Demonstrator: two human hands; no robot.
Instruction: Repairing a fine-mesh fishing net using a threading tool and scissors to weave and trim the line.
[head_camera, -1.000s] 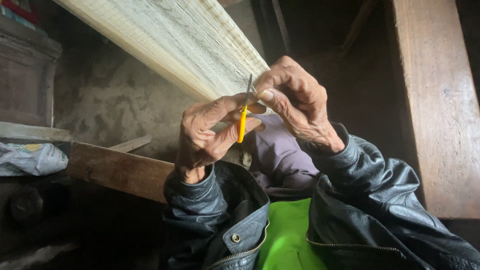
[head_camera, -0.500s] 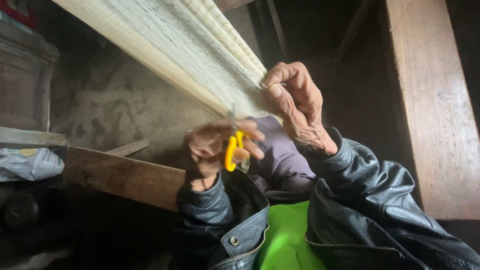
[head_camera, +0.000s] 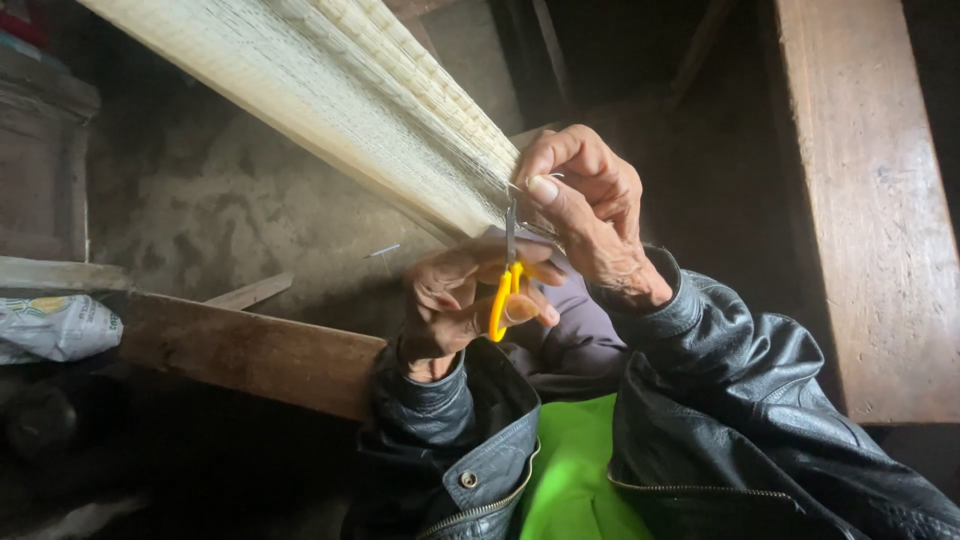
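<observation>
A dim workshop with a rough grey plaster wall (head_camera: 230, 215) and heavy brown timber beams (head_camera: 860, 200) frames a sheet of pale cream warp threads (head_camera: 330, 120) stretched on a loom, slanting from upper left down toward the person's hands. The left hand (head_camera: 465, 300) is clenched around the yellow-handled small metal scissors (head_camera: 505, 280), whose long axis stands nearly upright with the blades pointing up to the near edge of the threads. The right hand (head_camera: 590, 210) is just above and beside the blades, pinching fine thread ends at that same edge between thumb and forefinger, so the blade tips sit almost touching its thumb.
</observation>
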